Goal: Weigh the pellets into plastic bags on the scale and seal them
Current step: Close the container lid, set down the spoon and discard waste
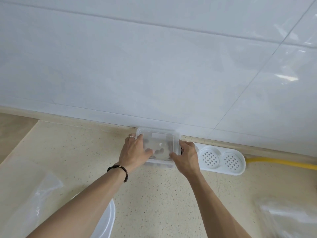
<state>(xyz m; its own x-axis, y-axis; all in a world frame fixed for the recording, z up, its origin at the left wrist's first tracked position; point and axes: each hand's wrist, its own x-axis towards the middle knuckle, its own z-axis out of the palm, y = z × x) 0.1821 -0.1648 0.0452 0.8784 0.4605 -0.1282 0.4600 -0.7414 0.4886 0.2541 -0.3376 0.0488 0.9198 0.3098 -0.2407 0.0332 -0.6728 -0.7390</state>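
A clear plastic box [158, 137] with a translucent lid stands on the speckled counter against the tiled wall. Dark pellets [158, 150] show dimly through the lid. My left hand [135, 152] lies on the lid's left side, fingers spread and pressing down, a ring on one finger and a bead bracelet at the wrist. My right hand [186, 156] grips the box's front right corner, thumb on the lid and fingers down the side. No scale is in view.
A white holder with two perforated round dishes [221, 159] lies right of the box. A yellow hose [283, 163] runs along the wall. Clear plastic bags lie at lower left [42, 194] and lower right [288, 217]. A round translucent lid [108, 220] sits under my left forearm.
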